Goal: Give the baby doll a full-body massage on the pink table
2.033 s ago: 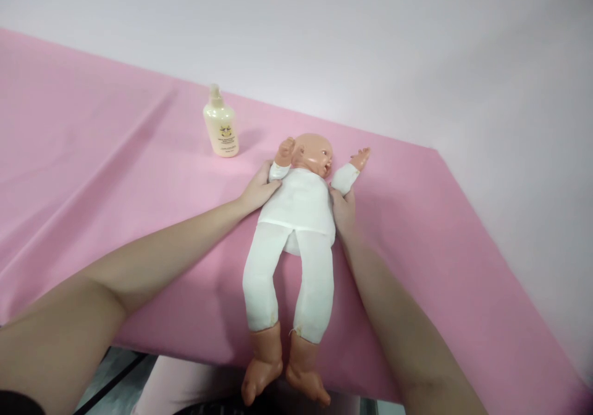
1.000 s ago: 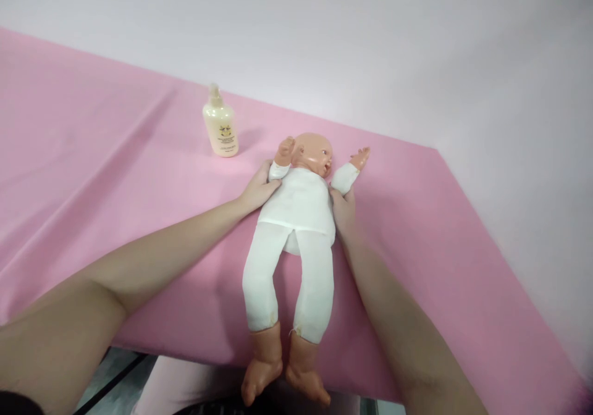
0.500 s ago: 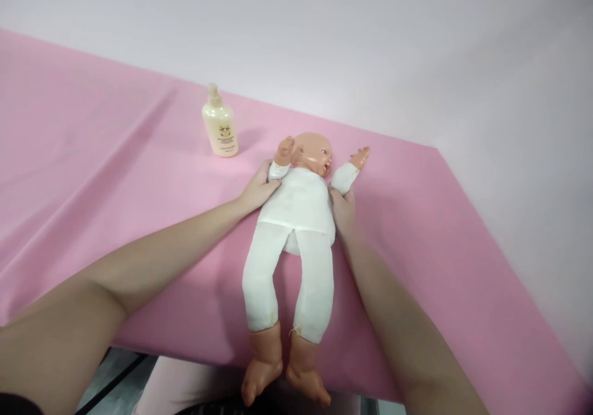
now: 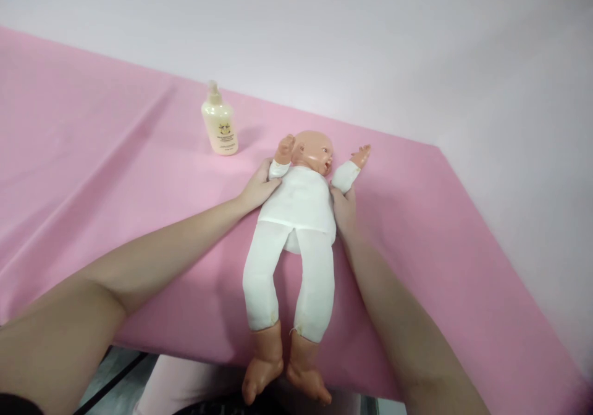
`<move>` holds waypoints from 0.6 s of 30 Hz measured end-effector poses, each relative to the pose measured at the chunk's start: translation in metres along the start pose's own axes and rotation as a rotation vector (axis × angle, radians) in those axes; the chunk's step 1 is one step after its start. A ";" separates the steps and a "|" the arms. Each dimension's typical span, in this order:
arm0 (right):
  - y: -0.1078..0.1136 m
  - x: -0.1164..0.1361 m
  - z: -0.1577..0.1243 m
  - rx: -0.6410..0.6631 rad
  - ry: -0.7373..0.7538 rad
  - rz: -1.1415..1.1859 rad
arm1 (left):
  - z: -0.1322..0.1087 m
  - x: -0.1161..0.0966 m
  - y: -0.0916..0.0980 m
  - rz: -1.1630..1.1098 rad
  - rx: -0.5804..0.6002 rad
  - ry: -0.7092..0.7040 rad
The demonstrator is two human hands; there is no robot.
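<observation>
A baby doll [image 4: 296,202] in white clothing lies on its back, its head away from me and turned to the right. Its bare feet reach past the near table edge. My left hand [image 4: 260,185] grips the doll's side below its raised arm, thumb on top and the other fingers partly hidden. On the opposite side my right hand [image 4: 343,208] holds the torso under the other arm, its fingertips out of sight beneath the doll.
A cream pump bottle [image 4: 221,128] stands upright beyond my left hand, near the back edge. Pink cloth [image 4: 152,155] with a few creases covers the table. A white wall [image 4: 324,38] rises behind. My legs are under the near edge.
</observation>
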State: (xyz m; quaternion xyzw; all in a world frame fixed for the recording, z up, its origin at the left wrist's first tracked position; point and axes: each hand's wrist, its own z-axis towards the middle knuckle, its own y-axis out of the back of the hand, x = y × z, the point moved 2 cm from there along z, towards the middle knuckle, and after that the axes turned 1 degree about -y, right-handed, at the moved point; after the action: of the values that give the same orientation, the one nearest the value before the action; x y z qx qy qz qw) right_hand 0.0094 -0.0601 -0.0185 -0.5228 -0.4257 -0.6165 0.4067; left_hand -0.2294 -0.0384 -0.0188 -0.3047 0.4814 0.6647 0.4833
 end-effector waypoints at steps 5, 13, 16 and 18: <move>0.001 -0.001 0.000 0.013 -0.003 0.019 | 0.000 0.002 -0.001 -0.046 -0.004 0.003; 0.000 0.003 -0.001 0.014 -0.020 0.009 | 0.001 0.003 -0.001 -0.077 0.006 -0.001; 0.000 0.004 -0.002 0.028 0.005 0.011 | 0.001 0.004 -0.001 -0.074 0.007 -0.006; 0.000 0.003 -0.001 0.041 0.018 0.015 | 0.001 0.005 -0.001 -0.071 0.005 -0.010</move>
State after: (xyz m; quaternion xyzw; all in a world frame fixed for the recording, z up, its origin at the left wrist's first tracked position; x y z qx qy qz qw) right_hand 0.0090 -0.0613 -0.0152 -0.5120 -0.4307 -0.6091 0.4259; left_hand -0.2299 -0.0358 -0.0228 -0.3168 0.4696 0.6474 0.5099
